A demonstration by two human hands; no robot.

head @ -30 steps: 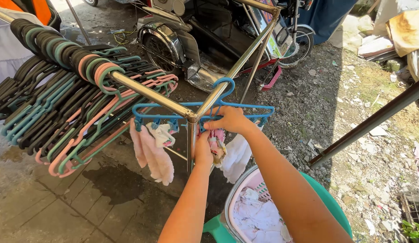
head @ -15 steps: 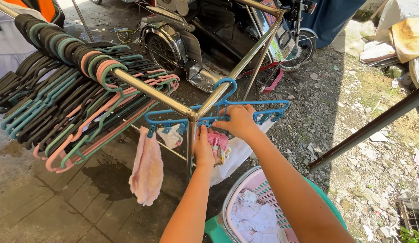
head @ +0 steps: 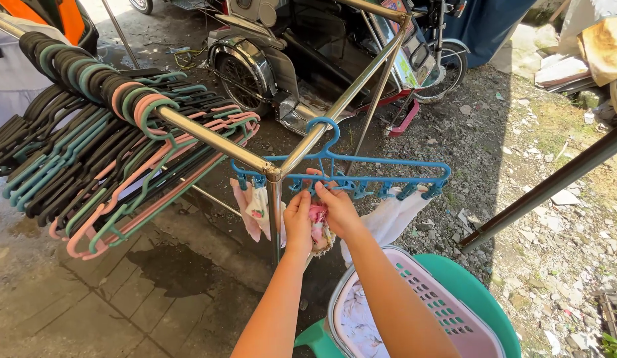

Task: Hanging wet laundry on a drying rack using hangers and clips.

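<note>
Setting: an outdoor drying spot, with a steel drying rack (head: 209,138) running from far left to the corner post in the middle, over wet paving and gravel.

Step in hand: you appear to be pegging a small pink cloth (head: 317,219) onto the blue clip hanger (head: 361,178), which hooks over the rack's bar at the centre of the scene.

Left hand: your left hand (head: 298,219) is pinched on the cloth's left side, fingers closed around the fabric just under the clips.

Right hand: your right hand (head: 338,209) grips the cloth's upper edge, thumb and fingers pressed together at a clip.

The cloth: small, crumpled, bright pink with paler patches, bunched between both hands and hanging just below the hanger's bar; its full shape is hidden by your fingers.

Next move, by judgement: the clip must bite the hem squarely before you loosen either hand, or the cloth may slip.

Already pegged: a pale pink garment (head: 254,211) to the left and a white cloth (head: 395,215) to the right.

Nearby: empty plastic hangers (head: 103,159) crowd the rack at left; a pink laundry basket (head: 414,298) sits near you on a green stool (head: 481,292); a motorcycle (head: 269,59) stands beyond.
</note>
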